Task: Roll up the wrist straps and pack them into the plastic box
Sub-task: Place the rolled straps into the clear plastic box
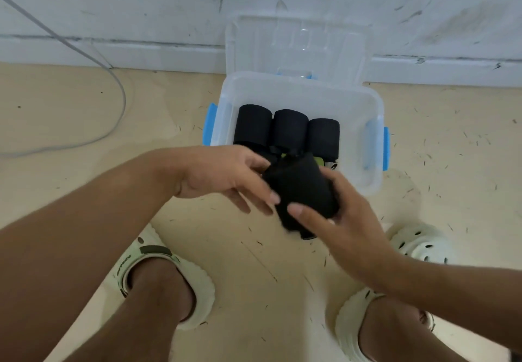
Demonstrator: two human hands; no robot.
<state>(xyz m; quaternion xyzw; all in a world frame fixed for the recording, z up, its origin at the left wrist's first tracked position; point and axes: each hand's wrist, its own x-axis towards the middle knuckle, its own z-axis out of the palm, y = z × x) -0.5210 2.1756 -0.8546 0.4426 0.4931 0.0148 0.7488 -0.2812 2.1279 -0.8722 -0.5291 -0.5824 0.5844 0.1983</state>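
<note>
A clear plastic box [367,102] with blue latches stands on the floor by the wall. Three black rolled wrist straps [288,128] lie side by side along its far side. In front of the box's near edge, my right hand [347,220] grips a black rolled wrist strap [302,189], thumb across its front. My left hand [226,175] reaches in from the left, its straight fingers touching the strap's left side. Something black and green lies in the box behind the held strap, mostly hidden.
The box's clear lid [296,48] leans upright against the white wall. A grey cable [118,90] curves over the floor at left. My feet in pale clogs [169,277] stand on the beige floor below my hands.
</note>
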